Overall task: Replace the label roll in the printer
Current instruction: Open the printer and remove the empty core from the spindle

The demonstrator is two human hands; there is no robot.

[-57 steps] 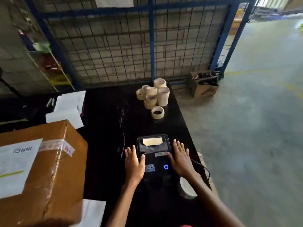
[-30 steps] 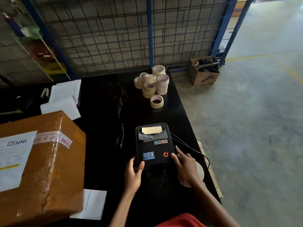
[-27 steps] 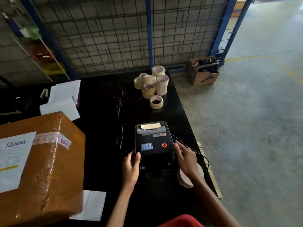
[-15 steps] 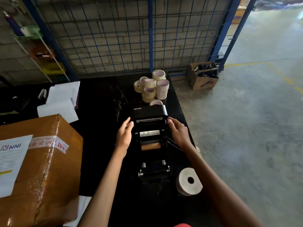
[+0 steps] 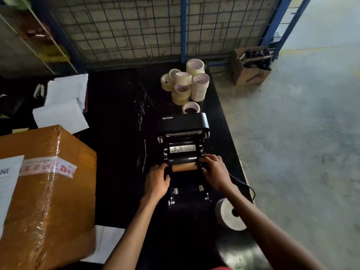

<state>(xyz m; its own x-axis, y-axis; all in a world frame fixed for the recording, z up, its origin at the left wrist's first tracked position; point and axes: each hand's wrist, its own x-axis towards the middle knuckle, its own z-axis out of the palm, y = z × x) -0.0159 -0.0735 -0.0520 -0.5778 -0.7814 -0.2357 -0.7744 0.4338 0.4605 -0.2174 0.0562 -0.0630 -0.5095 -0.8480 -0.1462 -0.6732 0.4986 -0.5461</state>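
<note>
brown core point(image 5: 183, 168) in open printer point(image 5: 183, 121); left hand point(image 5: 157, 179), right hand point(image 5: 215, 171) grip clamped on its ends.

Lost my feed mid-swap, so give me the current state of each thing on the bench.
Black Xprinter label printer: lid open.
Brown cardboard core: bare, seated in printer.
White label roll: on table, not loaded.
Left hand: at core's left end.
Right hand: at core's right end.
Brown cardboard box: taped shut.

Black printer point(image 5: 184, 152) lies open, white label roll point(image 5: 230, 215) beside it
</note>
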